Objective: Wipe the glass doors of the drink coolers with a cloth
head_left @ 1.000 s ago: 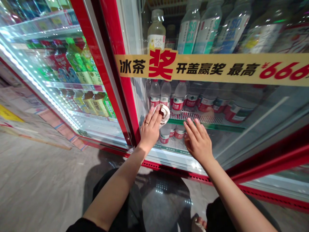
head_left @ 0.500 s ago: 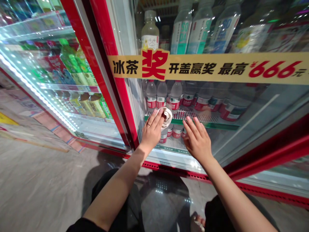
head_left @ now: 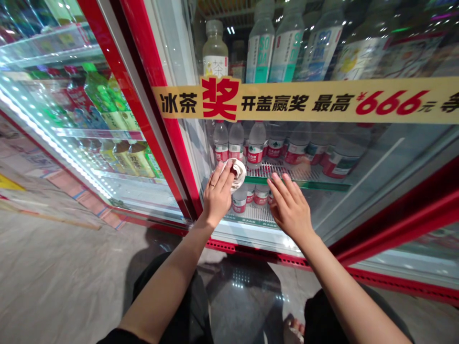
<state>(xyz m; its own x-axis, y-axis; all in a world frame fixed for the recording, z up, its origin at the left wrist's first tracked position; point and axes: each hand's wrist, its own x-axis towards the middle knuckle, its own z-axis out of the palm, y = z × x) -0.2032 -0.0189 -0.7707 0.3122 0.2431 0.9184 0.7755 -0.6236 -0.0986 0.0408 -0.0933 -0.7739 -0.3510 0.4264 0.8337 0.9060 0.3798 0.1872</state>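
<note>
My left hand [head_left: 217,191] presses a crumpled white cloth [head_left: 236,171] against the lower glass of a red-framed drinks fridge door [head_left: 344,210]; a ring shows on one finger. My right hand [head_left: 290,206] lies flat on the same glass to the right, fingers stretched out and holding nothing. Behind the glass stand rows of water bottles with red labels [head_left: 256,145]. A yellow banner with red and black characters [head_left: 304,101] runs across the door above both hands.
A second fridge door [head_left: 93,110] to the left shows green and yellow drink bottles on lit shelves. Tall bottles [head_left: 260,48] fill the shelf above the banner. The grey floor [head_left: 64,277] spreads left and below; my dark-clad knees are at the bottom.
My left hand with the cloth has slid slightly down and left on the glass. The right hand stays flat on the glass; the view has shifted a little.
</note>
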